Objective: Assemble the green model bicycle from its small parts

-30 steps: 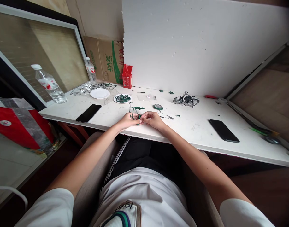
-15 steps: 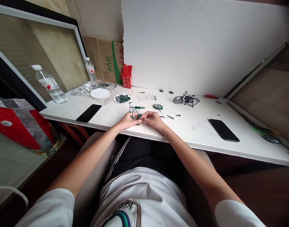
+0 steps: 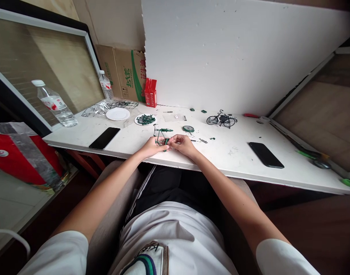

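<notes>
A green model bicycle frame (image 3: pixel 162 130), with handlebar and fork parts on it, is held just above the table's front edge. My left hand (image 3: pixel 152 147) is closed around its lower end. Fingers of my right hand (image 3: pixel 183 145) are closed at the right side of the same model, against a green curved part (image 3: pixel 166 142). Whether they pinch a smaller piece is too small to tell. Behind my hands lies a spoked wheel with a green rim (image 3: pixel 188 129). Small loose parts, one a grey flat piece (image 3: pixel 203 141), lie right of my right hand.
A finished black model bicycle (image 3: pixel 221 119) stands at the back right. One white plate (image 3: pixel 153 123) bears green parts; another white plate (image 3: pixel 117 114) sits to its left. Phones (image 3: pixel 104 138) lie on both sides. Water bottles (image 3: pixel 57 105) and a red box (image 3: pixel 151 93) stand behind.
The whole view has shifted slightly to the left. Both hands stay on the green model bicycle frame in nearly the same pose.
</notes>
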`<state>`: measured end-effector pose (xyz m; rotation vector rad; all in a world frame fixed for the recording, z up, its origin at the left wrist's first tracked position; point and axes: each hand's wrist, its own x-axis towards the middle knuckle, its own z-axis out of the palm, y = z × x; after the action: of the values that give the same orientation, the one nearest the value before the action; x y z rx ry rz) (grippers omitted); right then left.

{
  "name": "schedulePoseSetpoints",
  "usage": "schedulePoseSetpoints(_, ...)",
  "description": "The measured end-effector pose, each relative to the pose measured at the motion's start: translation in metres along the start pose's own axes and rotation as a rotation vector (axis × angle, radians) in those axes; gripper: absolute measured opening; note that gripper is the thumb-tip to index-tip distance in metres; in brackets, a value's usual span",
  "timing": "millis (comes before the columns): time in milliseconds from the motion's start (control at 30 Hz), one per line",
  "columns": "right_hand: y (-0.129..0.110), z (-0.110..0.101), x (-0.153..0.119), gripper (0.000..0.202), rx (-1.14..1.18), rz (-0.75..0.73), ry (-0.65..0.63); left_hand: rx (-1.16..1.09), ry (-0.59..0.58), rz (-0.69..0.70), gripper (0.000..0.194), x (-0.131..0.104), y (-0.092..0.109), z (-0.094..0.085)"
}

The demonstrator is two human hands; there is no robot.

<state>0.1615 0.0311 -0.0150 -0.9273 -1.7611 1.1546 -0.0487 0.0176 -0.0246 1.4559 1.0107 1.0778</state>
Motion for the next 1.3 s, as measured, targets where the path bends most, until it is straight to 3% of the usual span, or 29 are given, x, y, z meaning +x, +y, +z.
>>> schedulePoseSetpoints(833, -0.004, 0.0, -0.004, 0.038, 0.05, 0.03, 0.018, -0.012, -0.041, -0.012, 0.048, -0.003, 0.002, -0.001)
schedulePoseSetpoints(1033, -0.02, -0.007, -0.006, 0.04, 0.156, 0.1, -0.053, -0.243, -0.072, -0.11, 0.048, -0.01, 0.016, 0.013)
schedulePoseSetpoints(1300, -0.04, -0.024, -0.008, 0.03, 0.129, 0.238, -0.053, -0.479, -0.127, -0.109, 0.041, -0.014, 0.024, 0.029)
